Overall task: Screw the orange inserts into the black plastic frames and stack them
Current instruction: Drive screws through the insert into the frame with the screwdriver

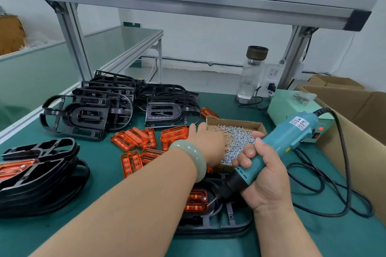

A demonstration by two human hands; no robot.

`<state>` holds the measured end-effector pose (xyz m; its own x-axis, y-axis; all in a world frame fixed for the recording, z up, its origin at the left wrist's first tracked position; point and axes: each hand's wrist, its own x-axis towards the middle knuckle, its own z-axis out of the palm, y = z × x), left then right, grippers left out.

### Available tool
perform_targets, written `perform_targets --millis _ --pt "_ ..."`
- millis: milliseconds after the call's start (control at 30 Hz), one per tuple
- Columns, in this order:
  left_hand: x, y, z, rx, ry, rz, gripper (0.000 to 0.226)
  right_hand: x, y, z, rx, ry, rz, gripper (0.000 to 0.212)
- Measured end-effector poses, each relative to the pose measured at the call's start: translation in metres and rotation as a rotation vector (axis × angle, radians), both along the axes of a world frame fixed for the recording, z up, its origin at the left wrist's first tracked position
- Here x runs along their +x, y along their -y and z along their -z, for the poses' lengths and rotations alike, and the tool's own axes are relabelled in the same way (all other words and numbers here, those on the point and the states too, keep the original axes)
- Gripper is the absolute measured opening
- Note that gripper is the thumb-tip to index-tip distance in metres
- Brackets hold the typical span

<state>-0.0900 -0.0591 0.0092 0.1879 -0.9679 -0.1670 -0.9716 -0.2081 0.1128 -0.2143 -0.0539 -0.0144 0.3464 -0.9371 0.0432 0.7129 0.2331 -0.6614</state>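
Black frame (219,230) part-hidden under L forearm (146,194).

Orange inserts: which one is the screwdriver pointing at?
The insert seated in the black frame nearest the person, below the right hand; the rest lie loose or in the left stack.

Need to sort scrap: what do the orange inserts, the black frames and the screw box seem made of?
Orange inserts: translucent glossy plastic, light glows through. Black frames: opaque moulded plastic, soft sheen. Screw box: brown cardboard, likely, raw matte edges.
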Motion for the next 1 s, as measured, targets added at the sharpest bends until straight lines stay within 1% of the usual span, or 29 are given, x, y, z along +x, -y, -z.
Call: perform_targets --millis 100,167,200,267,333,400,467,600,667,767,900,1000 --pt "0.001 0.005 -0.002 0.045 -0.024 -0.020 0.012 0.000 0.000 0.000 0.002 0.000 -0.012 0.020" --pt "0.002 0.008 -0.004 0.041 0.051 0.000 0.012 0.000 0.000 0.000 -0.001 0.002 -0.010 0.020" --pt "0.002 0.008 -0.005 0.035 0.097 0.014 0.016 0.000 0.000 0.000 -0.001 0.003 -0.009 0.020" --pt "0.000 0.008 -0.005 -0.007 0.168 0.040 0.017 0.000 -0.001 0.000 -0.004 0.004 -0.008 0.019" --pt "-0.001 0.007 -0.004 -0.102 0.151 0.051 0.014 0.000 -0.001 0.000 -0.009 0.002 -0.006 0.019" --pt "0.000 0.005 -0.005 -0.206 0.025 0.021 0.013 0.000 -0.001 0.000 -0.014 0.000 -0.001 0.019" --pt "0.004 0.002 -0.007 -0.293 -0.150 -0.021 0.016 0.001 -0.001 0.000 -0.021 -0.003 0.007 0.018" --pt "0.008 -0.007 -0.009 -0.451 -0.488 -0.025 0.015 0.001 -0.002 -0.001 -0.024 0.001 0.010 0.017" --pt "0.010 -0.012 -0.010 -0.547 -0.631 -0.091 0.018 0.000 -0.002 -0.001 -0.021 0.010 0.012 0.017" --pt "0.014 -0.025 -0.011 -0.678 -0.965 -0.251 0.016 0.000 -0.003 -0.002 -0.028 0.019 0.020 0.016" --pt "0.028 -0.063 -0.011 -0.730 -1.315 -0.426 0.013 -0.001 -0.005 -0.003 -0.039 0.047 0.034 0.015" --pt "0.039 -0.097 -0.007 -0.765 -1.500 -0.515 0.014 0.000 -0.006 -0.004 -0.038 0.079 0.053 0.014"
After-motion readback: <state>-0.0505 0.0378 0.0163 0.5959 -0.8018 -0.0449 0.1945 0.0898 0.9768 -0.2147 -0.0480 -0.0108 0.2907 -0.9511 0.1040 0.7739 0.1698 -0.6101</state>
